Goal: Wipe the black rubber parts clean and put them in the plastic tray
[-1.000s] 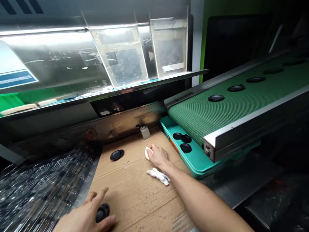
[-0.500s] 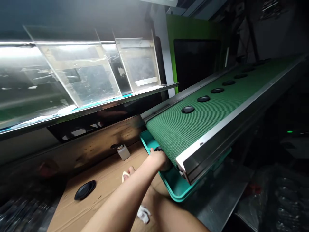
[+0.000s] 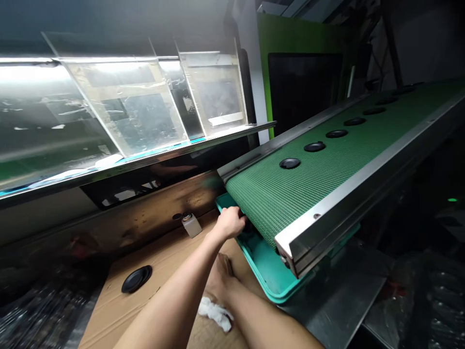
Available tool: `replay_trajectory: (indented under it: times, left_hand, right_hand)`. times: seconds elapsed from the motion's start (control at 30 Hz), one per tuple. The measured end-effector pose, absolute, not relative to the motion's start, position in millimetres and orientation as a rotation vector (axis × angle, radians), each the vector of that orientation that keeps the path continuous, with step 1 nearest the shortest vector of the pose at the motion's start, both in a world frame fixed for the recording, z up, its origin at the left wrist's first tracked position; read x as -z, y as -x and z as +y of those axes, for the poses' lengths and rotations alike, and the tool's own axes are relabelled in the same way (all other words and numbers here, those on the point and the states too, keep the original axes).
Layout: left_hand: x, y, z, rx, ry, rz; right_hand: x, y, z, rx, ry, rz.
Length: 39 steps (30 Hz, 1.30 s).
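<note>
My left hand (image 3: 231, 224) is over the near-left rim of a teal plastic bin (image 3: 271, 283), by the lower end of the green conveyor belt (image 3: 265, 203). Its fingers are curled closed. Dark shapes show beside and below the fingertips, but I cannot make out what is in the grip. Behind my left forearm, my right hand (image 3: 220, 274) is low over the cardboard, its fingers mostly hidden. A crumpled white cloth (image 3: 216, 314) shows between the forearms. Two overlapping black round discs (image 3: 136, 279) lie on the cardboard at left.
Several black discs (image 3: 289, 163) sit in a row on the belt, which has a metal side rail (image 3: 348, 186). A small white bottle (image 3: 191, 226) stands at the back of the cardboard (image 3: 174, 254). Left are clear machine panels (image 3: 152, 116) and clear plastic wrapping (image 3: 39, 315).
My left hand has lifted slightly up and left from inside the bin. My right hand has shifted, and the white piece at its fingers is now hidden. The view has turned slightly left.
</note>
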State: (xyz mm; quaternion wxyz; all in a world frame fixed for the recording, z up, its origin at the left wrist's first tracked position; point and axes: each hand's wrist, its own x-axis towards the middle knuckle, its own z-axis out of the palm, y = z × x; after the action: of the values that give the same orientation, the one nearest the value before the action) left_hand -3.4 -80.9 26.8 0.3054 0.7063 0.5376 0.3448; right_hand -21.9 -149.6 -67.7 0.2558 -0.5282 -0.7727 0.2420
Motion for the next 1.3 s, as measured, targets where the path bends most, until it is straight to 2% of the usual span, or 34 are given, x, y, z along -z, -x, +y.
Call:
replay_trajectory:
  times: [0.17,0.27,0.4,0.6,0.73,0.97,1.1,1.3]
  left_hand:
    - [-34.3,77.7,-136.4,-1.242,-1.484,1.316]
    - [-7.1,135.4,-189.9,-1.409,-1.054,1.139]
    - [39.8,188.7,-235.9,-1.581,-0.69,1.13]
    - [63.1,205.0,-239.1,-1.693,-0.543,1.051]
    - [68.3,199.0,-243.1,-1.656,-0.566,0.845]
    - [63.6,194.1,-253.6,-1.483,-0.438,0.507]
    - [59.0,201.9,-252.2,-1.333,-0.282,0.514]
    - [65.6,192.4,-248.0,-1.466,-0.243,0.422]
  right_hand:
    - [73.7,28.3,-150.4,-0.486,1.544,-2.046]
    - [78.0,29.9,-151.6,-0.483,1.551,-2.056]
    - [82.4,30.1,-151.8,-0.471,1.526,-2.013]
    - [65.6,42.1,-165.3,-0.826,1.137,-1.724]
    - [57.9,56.3,-185.3,-1.003,0.946,-1.785]
    - [59.6,58.7,-200.8,-0.613,1.222,-2.007]
    - [57.5,65.5,-210.2,-0.5,1.263,-2.183]
    - [53.8,75.2,-215.1,-0.268,1.616,-2.126]
